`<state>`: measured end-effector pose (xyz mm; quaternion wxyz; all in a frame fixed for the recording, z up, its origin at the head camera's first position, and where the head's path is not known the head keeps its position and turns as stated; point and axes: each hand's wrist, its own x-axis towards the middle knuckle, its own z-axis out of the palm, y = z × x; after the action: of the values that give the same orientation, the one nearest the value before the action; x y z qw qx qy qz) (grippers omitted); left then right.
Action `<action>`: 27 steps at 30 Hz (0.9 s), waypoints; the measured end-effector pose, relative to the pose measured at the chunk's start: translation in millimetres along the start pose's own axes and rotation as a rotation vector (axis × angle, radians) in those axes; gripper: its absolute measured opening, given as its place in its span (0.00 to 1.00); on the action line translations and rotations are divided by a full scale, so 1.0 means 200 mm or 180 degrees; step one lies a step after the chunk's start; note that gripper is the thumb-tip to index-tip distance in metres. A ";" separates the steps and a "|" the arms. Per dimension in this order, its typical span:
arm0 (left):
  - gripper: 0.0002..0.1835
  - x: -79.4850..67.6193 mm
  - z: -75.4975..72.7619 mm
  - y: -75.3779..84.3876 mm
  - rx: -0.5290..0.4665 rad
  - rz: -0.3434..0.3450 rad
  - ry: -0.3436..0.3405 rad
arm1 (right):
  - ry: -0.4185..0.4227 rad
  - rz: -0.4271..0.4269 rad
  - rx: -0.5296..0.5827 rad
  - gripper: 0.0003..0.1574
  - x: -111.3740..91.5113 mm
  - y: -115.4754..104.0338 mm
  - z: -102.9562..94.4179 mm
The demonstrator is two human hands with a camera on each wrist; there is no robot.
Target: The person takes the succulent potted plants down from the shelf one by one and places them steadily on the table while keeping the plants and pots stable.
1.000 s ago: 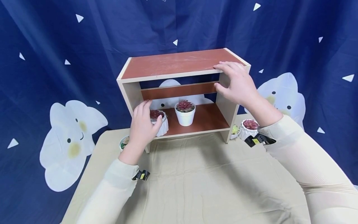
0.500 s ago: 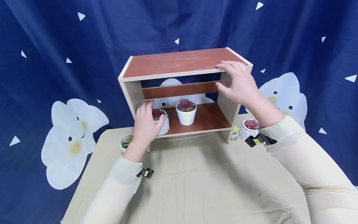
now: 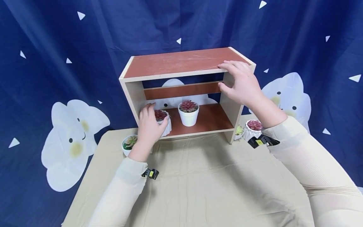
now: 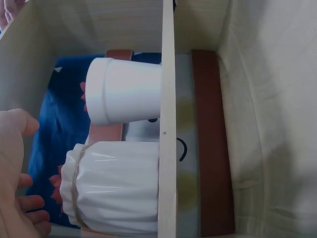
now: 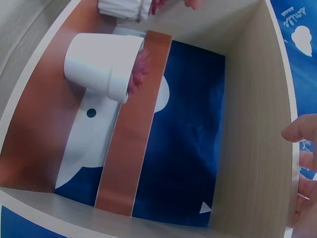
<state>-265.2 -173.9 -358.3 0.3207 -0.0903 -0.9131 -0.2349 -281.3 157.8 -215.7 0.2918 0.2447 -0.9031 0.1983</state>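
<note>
A small wooden shelf (image 3: 181,64) with reddish-brown boards stands on the cloth. On its lower board, at the left, is a succulent in a ribbed white pot (image 4: 114,188) with twine round its rim. My left hand (image 3: 150,129) is around the front left of that plant, thumb and fingers apart; the left wrist view shows a gap between fingertips and pot. A smooth white pot (image 3: 188,118) with a red succulent stands in the middle. My right hand (image 3: 241,83) grips the shelf's top front edge near the right corner, fingers above and thumb below.
Left of the shelf, a succulent in a white bowl (image 3: 130,143) is partly behind my left wrist. At the right, a yellow-green succulent (image 3: 239,130) and a red one in a ribbed pot (image 3: 253,126) stand beside the shelf. A blue curtain (image 3: 181,25) hangs behind.
My left hand has shifted slightly right, closer around the ribbed pot, and more of the bowl succulent shows. My right hand stays on the shelf edge.
</note>
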 end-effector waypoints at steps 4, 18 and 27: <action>0.40 0.00 0.01 0.00 -0.0045 -0.0122 -0.0050 | 0.0004 -0.0004 -0.0005 0.35 0.00 0.00 0.00; 0.46 -0.02 0.08 -0.02 -0.0264 -0.0549 -0.0177 | 0.0043 -0.0031 -0.0001 0.34 0.00 0.00 0.01; 0.49 -0.05 0.13 -0.02 -0.0665 -0.0845 -0.0053 | 0.0070 -0.0040 0.0021 0.34 0.00 0.00 0.01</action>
<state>-273.0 -164.9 -382.7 0.2681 -0.0037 -0.8903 -0.3681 -282.0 157.5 -217.9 0.3022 0.2491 -0.8976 0.2021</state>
